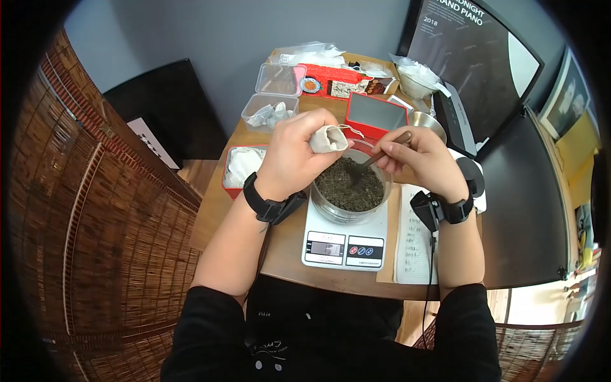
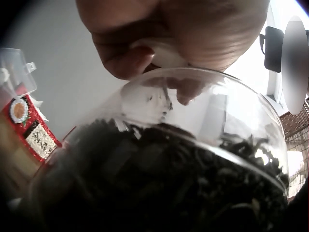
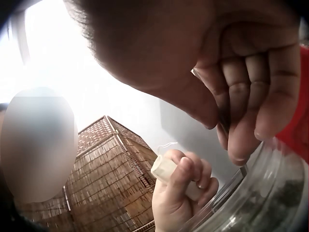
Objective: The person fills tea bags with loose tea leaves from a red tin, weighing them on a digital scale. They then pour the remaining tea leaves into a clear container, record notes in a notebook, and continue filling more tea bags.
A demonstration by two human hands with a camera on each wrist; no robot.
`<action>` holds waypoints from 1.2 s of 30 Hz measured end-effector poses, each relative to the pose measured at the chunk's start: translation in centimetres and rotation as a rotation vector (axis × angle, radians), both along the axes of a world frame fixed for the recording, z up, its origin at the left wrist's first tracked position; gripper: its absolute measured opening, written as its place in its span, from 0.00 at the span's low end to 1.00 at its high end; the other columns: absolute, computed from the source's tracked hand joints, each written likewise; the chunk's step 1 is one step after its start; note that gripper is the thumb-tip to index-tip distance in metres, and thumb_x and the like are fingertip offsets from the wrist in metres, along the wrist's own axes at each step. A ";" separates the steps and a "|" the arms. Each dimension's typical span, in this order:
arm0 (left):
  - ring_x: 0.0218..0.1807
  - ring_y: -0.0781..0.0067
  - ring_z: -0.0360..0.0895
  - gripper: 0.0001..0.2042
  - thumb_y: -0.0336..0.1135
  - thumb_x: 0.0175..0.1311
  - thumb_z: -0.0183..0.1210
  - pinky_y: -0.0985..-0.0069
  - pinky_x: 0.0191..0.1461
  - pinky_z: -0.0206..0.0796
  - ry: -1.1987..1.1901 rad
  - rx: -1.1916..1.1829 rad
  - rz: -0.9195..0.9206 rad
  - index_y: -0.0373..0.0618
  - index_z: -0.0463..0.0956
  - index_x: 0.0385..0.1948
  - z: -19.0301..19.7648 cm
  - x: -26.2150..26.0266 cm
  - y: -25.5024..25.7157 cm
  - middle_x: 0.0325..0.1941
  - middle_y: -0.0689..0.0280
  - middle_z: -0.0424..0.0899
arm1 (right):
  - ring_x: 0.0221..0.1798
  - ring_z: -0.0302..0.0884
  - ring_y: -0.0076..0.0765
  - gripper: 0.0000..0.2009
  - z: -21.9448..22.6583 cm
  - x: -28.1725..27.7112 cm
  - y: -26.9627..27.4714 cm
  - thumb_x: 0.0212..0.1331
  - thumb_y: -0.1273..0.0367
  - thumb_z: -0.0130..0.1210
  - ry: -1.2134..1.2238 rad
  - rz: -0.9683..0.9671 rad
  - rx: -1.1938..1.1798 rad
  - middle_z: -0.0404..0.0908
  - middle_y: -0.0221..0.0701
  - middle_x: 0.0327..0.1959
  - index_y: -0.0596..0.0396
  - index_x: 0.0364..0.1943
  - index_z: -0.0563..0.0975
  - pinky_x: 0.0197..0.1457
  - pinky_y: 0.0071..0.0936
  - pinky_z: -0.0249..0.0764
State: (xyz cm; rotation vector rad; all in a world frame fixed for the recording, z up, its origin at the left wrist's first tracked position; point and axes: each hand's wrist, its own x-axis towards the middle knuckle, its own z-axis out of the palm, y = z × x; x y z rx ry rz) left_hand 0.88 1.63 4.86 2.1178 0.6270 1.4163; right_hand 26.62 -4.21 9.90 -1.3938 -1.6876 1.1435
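Observation:
My left hand (image 1: 294, 148) grips a small white cloth drawstring bag (image 1: 329, 140), its mouth open toward me and its string hanging loose. Just below and to the right is a clear round tub (image 1: 349, 216) of dark, dried, crumbled leaves (image 1: 340, 192). Between thumb and fingers, my right hand (image 1: 425, 160) pinches the handle of a spoon (image 1: 372, 160), whose lower end is down at the leaves. Under the tub stands a white kitchen scale (image 1: 313, 230). In the right wrist view the bag (image 3: 164, 169) sits within the curled left fingers.
Left of the tub, a red box (image 1: 230, 180) holds white cloth. A lidded clear plastic box (image 1: 251, 109) holds small filled bags. Behind the tub stand an open red tin (image 1: 358, 119) and a metal bowl (image 1: 429, 121). A written notebook (image 1: 414, 258) lies right of the scale.

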 end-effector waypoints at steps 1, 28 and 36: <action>0.33 0.81 0.75 0.12 0.24 0.59 0.76 0.76 0.37 0.69 0.029 0.049 0.035 0.40 0.78 0.34 0.0 0.1 0.1 0.29 0.69 0.81 | 0.37 0.83 0.18 0.12 -0.6 0.1 0.4 0.81 0.69 0.54 0.054 0.034 -0.015 0.91 0.32 0.38 0.65 0.48 0.86 0.45 0.19 0.80; 0.40 0.46 0.85 0.10 0.23 0.55 0.70 0.60 0.43 0.75 0.119 0.046 0.123 0.39 0.79 0.36 0.9 0.1 -0.7 0.35 0.54 0.85 | 0.41 0.89 0.43 0.07 4.4 -1.3 -5.8 0.65 0.76 0.65 -0.214 0.120 0.848 0.91 0.39 0.40 0.60 0.45 0.88 0.48 0.33 0.83; 0.37 0.59 0.82 0.14 0.21 0.50 0.74 0.67 0.42 0.72 0.103 0.084 0.064 0.38 0.79 0.36 0.8 0.1 -0.6 0.33 0.60 0.83 | 0.41 0.89 0.43 0.08 4.8 -0.9 -5.9 0.63 0.77 0.66 -0.274 0.171 0.892 0.91 0.38 0.40 0.59 0.46 0.89 0.47 0.33 0.83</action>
